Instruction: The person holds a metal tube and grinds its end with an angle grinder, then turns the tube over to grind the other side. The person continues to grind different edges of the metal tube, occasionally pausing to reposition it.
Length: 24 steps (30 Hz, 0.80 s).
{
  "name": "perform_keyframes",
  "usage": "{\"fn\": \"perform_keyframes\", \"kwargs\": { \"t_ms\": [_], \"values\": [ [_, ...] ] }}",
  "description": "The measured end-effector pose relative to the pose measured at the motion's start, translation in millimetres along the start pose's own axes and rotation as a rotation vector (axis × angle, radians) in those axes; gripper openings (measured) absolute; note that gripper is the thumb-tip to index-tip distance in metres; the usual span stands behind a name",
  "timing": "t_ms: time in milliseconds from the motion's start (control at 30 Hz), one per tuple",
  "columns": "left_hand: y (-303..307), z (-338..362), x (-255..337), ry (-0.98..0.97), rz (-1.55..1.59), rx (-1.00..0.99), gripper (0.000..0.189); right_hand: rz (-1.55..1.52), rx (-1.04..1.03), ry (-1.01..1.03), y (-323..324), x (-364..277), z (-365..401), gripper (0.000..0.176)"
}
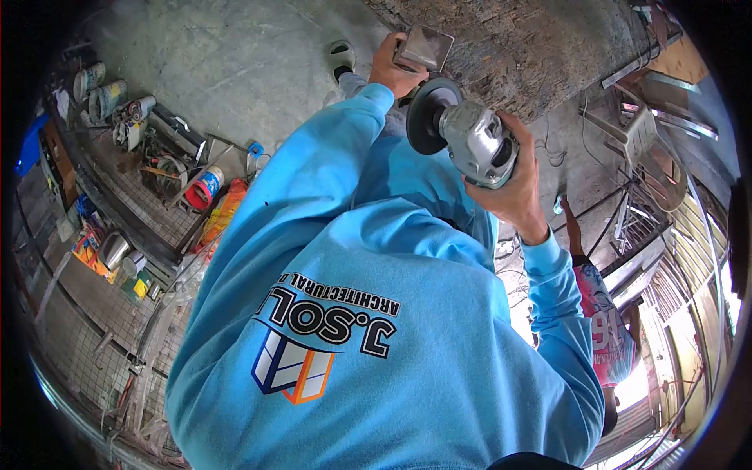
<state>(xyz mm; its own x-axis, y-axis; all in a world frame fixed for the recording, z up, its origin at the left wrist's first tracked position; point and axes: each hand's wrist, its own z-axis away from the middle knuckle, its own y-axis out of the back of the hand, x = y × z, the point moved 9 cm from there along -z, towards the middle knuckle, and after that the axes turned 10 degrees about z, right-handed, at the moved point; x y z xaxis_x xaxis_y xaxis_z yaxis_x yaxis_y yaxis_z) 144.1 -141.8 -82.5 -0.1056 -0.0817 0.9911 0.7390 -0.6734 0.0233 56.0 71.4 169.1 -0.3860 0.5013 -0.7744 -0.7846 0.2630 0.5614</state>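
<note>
My right hand (513, 184) is wrapped round the body of a silver angle grinder (474, 139), in front of my lap. Its dark round disc (427, 117) faces left, toward my other hand. Beyond the disc, my left hand (388, 66) grips a short piece of square metal tube (424, 48), with the fingers closed along its left side. Disc and tube are close together in this view. Part of the left-hand fingers is hidden behind the tube.
A worn brown board (517, 55) lies ahead. Paint buckets (107, 100) and a red-and-blue pail (205, 186) stand at left, near a wire-mesh rack (133, 204). At right are a plastic chair (638, 133), cables and another person (603, 321) in a printed jersey.
</note>
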Motion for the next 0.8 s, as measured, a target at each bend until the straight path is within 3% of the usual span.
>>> {"fn": "perform_keyframes", "kwargs": {
  "t_ms": [167, 267, 400, 467, 600, 667, 800],
  "values": [
    [1, -4, -16, 0.065, 0.112, 0.076, 0.06, 0.065, 0.085, 0.069, 5, -6, -10, 0.099],
    [1, 2, 18, 0.028, 0.092, 0.057, 0.058, 0.061, 0.107, 0.081, 5, -4, -18, 0.1],
    [0, -5, -15, 0.04, 0.218, 0.044, 0.056, 0.022, 0.126, 0.091, 9, -1, -34, 0.1],
    [-6, -11, -63, 0.182, 0.584, 0.03, 0.057, 0.044, 0.153, 0.106, 14, 1, -42, 0.1],
    [-10, -2, -23, 0.275, 0.573, -0.011, 0.054, 0.056, 0.162, 0.107, 21, -3, -48, 0.099],
    [0, -7, -22, 0.002, 0.143, 0.039, 0.053, 0.06, 0.156, 0.114, 21, -6, -47, 0.098],
    [1, 1, 15, 0.121, 0.216, 0.034, 0.053, 0.128, 0.066, 0.105, 18, -16, -31, 0.097]
  ]
}}
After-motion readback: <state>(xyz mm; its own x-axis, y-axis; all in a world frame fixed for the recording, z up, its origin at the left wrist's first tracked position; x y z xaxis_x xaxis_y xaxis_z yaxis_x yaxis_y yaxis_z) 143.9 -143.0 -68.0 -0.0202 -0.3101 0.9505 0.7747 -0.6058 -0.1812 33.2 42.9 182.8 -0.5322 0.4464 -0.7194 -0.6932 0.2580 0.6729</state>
